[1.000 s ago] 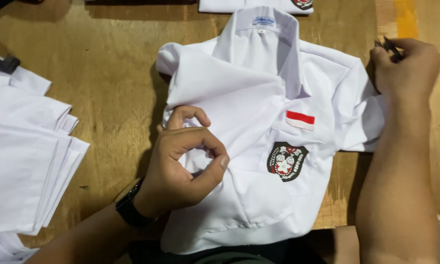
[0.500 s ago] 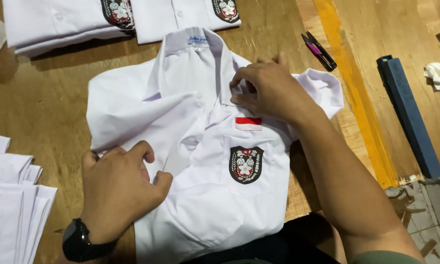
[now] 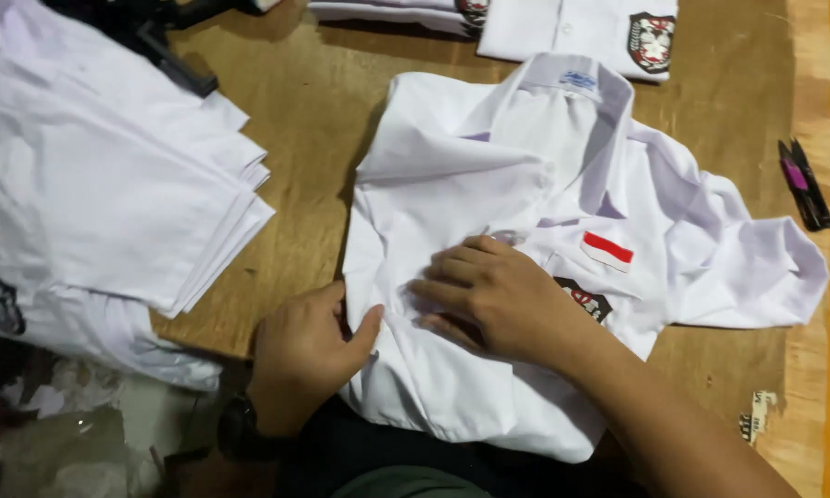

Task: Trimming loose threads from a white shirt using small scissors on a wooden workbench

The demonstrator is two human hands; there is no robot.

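One white shirt (image 3: 525,184) lies face-up in the middle of the wooden table (image 3: 304,83), collar away from the person, w/ a red-and-white patch (image 3: 607,249) and a dark crest badge (image 3: 585,298) on the chest pocket. Right hand (image 3: 488,295) rests flat on the shirt front, fingers spread & relaxed, pressing the cloth just beside the badge, gripping nothing. Left hand (image 3: 306,355) is at the shirt's near-left edge, thumb on top of the fabric, fingers tucked under it, pinching the hem; a black wristwatch (image 3: 240,426) sits on that wrist. The shirt's far sleeve (image 3: 765,267) sprawls twd the right. Just beyond it lies a small black-and-pink thread snipper (image 3: 805,183), apart from the cloth. Left of the shirt sits a stack of folded white shirts (image 3: 111,184). More folded shirts (image 3: 571,23) line the table's far edge.
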